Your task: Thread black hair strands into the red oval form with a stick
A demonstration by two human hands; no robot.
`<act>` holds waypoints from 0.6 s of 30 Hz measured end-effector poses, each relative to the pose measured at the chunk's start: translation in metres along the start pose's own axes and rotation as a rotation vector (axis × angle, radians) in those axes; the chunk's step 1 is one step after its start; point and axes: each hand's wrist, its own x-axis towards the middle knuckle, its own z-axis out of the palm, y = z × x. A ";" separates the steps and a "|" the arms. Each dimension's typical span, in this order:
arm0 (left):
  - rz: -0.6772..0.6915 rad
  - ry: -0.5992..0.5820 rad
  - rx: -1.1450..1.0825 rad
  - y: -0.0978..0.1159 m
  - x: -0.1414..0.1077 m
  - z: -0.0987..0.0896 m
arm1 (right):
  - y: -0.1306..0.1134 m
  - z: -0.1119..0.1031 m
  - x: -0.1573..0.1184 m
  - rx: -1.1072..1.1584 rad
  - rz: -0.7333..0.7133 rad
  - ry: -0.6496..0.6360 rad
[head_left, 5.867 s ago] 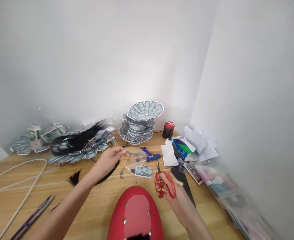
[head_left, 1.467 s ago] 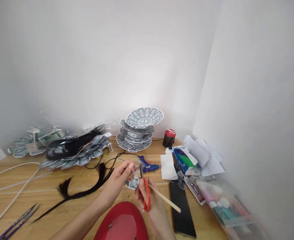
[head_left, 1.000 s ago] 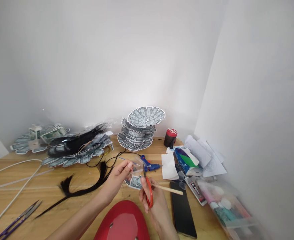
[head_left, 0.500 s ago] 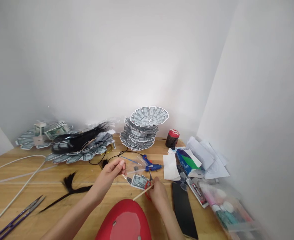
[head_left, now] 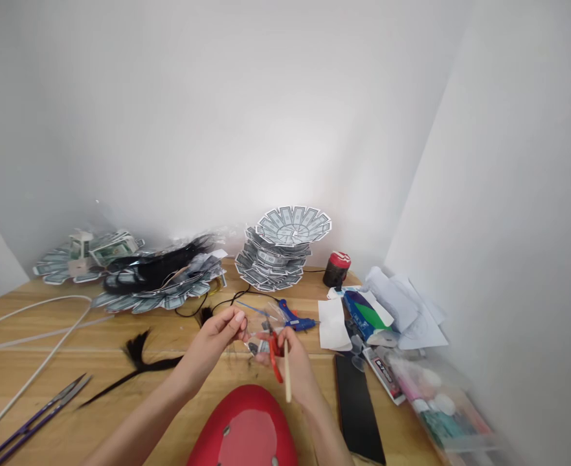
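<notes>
My left hand (head_left: 217, 340) is closed in a pinch; whatever sits between thumb and finger is too fine to make out. Facing it, my right hand (head_left: 298, 369) grips red-handled scissors (head_left: 274, 357), their blades pointing up and away near the left fingertips. A pale wooden stick (head_left: 287, 374) is also held in the right hand, hanging downward. Dark specks lie on the wood below the fingers. A glossy red rounded object (head_left: 246, 421) is at the near edge, below both hands. Black hair strands (head_left: 144, 366) lie left of my left forearm.
Behind the hands lie a blue glue gun (head_left: 295, 320) and a stacked banknote-print paper piece (head_left: 276, 249). On the right are a black phone (head_left: 358, 408), papers (head_left: 334, 323) and a clear box (head_left: 455, 414). Purple-handled shears (head_left: 43, 414) and white tubing (head_left: 47, 362) occupy the left.
My right hand has lifted the scissors from beside the paper banknote toward my left fingertips. The stick has swung from slanting to nearly vertical. My left hand keeps its pinch.
</notes>
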 end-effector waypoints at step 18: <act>-0.013 0.052 -0.286 0.006 -0.005 0.002 | 0.037 0.023 0.013 0.111 -0.079 0.030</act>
